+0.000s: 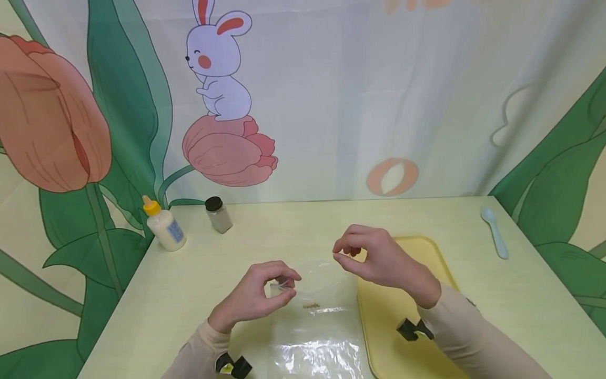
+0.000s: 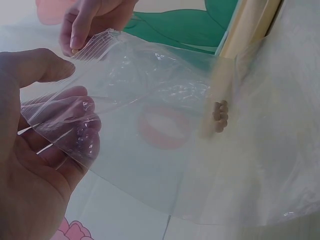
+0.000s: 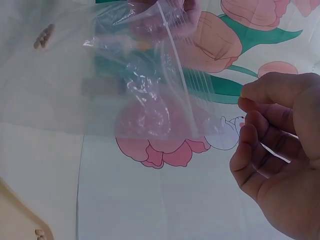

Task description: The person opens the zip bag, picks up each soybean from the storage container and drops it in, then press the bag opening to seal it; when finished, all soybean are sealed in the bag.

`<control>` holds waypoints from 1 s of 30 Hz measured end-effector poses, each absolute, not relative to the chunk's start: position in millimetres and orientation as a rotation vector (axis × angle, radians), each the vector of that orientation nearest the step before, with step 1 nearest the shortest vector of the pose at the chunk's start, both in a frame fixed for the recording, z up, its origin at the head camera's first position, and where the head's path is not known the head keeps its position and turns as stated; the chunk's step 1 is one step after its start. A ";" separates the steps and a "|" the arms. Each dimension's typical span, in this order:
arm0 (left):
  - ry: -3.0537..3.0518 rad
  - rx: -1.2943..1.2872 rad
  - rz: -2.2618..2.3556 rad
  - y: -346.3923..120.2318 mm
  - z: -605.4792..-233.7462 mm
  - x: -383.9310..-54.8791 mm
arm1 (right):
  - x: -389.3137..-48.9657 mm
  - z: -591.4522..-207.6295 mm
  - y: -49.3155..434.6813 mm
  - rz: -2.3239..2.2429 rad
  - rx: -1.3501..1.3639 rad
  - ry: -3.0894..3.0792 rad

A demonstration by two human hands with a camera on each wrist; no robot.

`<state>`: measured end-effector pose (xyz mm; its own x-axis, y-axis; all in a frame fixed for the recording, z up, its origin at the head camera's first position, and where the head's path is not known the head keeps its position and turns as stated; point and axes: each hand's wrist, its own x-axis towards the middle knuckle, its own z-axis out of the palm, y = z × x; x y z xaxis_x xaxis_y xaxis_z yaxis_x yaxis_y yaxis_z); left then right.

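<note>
Progress: several small tan pieces (image 2: 220, 116) already lie inside the clear zip bag (image 1: 317, 329). Left hand (image 1: 256, 293) has its fingers curled on the bag's mouth, apparently unsealed. Right hand (image 1: 371, 258), fingers narrow, seems to pinch one loose piece (image 2: 75, 51) outside that mouth. Left over: remaining pieces (image 3: 40, 233) in the yellow tray (image 1: 384, 326); count unclear.

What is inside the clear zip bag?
A cluster of small brownish pieces lies inside the clear zip bag, seen through the plastic. In the head view the left hand covers part of the bag's zip end, and glare masks patches lower down.
</note>
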<state>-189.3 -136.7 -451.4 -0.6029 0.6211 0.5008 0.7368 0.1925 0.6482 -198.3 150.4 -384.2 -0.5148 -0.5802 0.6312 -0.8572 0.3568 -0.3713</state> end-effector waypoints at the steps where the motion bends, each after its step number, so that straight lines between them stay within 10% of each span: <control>1: -2.325 -1.333 -1.381 -136.6 -451.3 -189.3 | -198.0 -384.4 149.8 0.964 1.268 -2.223; 30: -2.330 -1.320 -1.373 -136.5 -447.9 -186.3 | -191.4 -399.6 137.9 0.922 1.374 -2.182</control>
<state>-186.3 -136.5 -447.9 -0.6078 0.6162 0.5009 0.7366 0.2020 0.6454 -191.4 137.9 -399.6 -0.4363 -0.6354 0.6371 -0.8997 0.2989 -0.3180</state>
